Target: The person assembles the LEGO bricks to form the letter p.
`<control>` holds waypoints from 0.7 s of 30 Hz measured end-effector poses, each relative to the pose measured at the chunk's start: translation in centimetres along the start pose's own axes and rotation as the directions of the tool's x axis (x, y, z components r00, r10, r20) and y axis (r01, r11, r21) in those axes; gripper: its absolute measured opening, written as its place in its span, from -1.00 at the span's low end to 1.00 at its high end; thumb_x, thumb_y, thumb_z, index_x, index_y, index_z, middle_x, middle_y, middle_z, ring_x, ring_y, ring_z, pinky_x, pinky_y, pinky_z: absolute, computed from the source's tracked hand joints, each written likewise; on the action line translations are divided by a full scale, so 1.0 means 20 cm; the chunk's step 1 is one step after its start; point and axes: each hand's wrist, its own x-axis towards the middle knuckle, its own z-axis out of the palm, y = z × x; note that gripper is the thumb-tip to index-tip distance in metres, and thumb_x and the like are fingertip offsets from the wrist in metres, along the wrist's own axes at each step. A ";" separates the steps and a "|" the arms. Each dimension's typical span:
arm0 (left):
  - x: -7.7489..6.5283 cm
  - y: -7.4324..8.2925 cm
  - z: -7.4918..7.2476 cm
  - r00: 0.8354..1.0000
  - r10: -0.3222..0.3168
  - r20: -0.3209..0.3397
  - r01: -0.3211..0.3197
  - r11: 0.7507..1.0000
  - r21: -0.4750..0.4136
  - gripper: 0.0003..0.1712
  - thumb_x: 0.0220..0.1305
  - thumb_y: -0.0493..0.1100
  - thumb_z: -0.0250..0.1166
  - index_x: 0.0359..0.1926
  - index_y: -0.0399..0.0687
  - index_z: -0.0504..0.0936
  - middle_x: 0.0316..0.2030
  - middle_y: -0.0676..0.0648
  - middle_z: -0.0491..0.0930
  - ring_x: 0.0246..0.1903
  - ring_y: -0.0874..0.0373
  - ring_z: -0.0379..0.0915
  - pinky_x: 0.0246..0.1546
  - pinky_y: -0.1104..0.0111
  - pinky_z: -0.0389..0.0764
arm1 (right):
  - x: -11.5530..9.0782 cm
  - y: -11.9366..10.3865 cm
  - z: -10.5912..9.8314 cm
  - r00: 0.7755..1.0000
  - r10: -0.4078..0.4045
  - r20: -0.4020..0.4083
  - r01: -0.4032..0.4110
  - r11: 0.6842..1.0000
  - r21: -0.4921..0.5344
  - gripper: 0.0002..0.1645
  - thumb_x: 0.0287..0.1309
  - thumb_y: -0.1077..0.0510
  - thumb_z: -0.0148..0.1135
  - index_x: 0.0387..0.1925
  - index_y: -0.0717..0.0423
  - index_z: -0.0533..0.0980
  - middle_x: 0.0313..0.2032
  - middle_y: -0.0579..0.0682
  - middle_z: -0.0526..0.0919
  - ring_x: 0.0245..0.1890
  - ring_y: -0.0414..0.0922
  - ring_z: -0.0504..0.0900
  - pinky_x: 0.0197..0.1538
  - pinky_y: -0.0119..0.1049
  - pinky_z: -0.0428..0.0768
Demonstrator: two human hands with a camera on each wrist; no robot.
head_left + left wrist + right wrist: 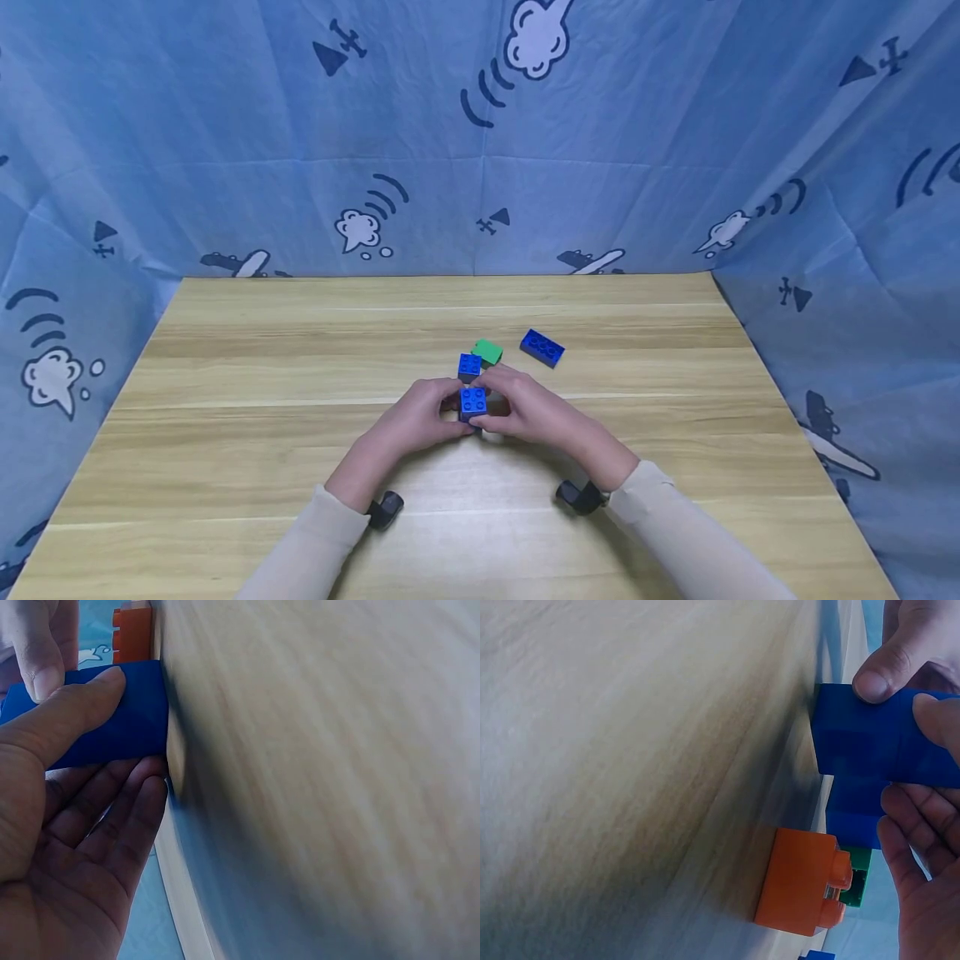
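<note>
Between both hands stands a blue brick stack (473, 403), studs up; a faint seam crosses its side in the right wrist view. My left hand (412, 418) grips it from the left, with the thumb (82, 705) flat on its near face and fingers behind. From the right, my right hand (540, 410) pinches the same stack between thumb and fingers. The stack's lower end is at the tabletop. Just behind it sits another blue brick (469, 365), with a green brick (487, 352) beside that one.
An orange brick (795, 881) stands close by on the table, hidden behind my right hand in the head view. Farther right lies a longer dark blue brick (542, 348). The wooden table (300, 333) ends at a blue patterned cloth (420, 125).
</note>
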 end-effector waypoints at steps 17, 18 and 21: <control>-0.01 0.02 -0.01 1.000 -0.003 -0.014 0.003 1.000 -0.010 -0.61 0.20 -0.16 0.57 0.01 -0.14 0.68 -0.07 -0.06 0.76 -0.05 0.14 0.70 0.11 0.20 0.76 | 0.00 0.00 0.01 1.000 -0.017 -0.014 0.017 1.000 0.014 -0.58 0.30 0.01 0.46 0.11 0.02 0.59 0.03 -0.09 0.70 0.04 -0.20 0.60 0.15 -0.20 0.70; -0.01 0.03 -0.01 1.000 -0.009 -0.016 0.009 1.000 -0.017 -0.61 0.20 -0.17 0.57 0.01 -0.14 0.68 -0.07 -0.06 0.75 -0.05 0.14 0.70 0.12 0.20 0.76 | 0.00 0.00 0.01 1.000 -0.017 -0.014 0.018 1.000 0.016 -0.58 0.30 0.01 0.46 0.11 0.02 0.59 0.03 -0.09 0.71 0.05 -0.20 0.60 0.15 -0.20 0.71; -0.02 0.03 -0.01 0.999 -0.021 -0.024 0.020 0.999 -0.031 -0.61 0.20 -0.17 0.57 0.01 -0.16 0.68 -0.07 -0.07 0.75 -0.06 0.12 0.71 0.12 0.19 0.76 | 0.00 0.00 0.01 1.000 -0.019 -0.015 0.020 1.000 0.018 -0.57 0.29 0.01 0.47 0.12 0.02 0.60 0.04 -0.08 0.71 0.07 -0.19 0.62 0.18 -0.19 0.71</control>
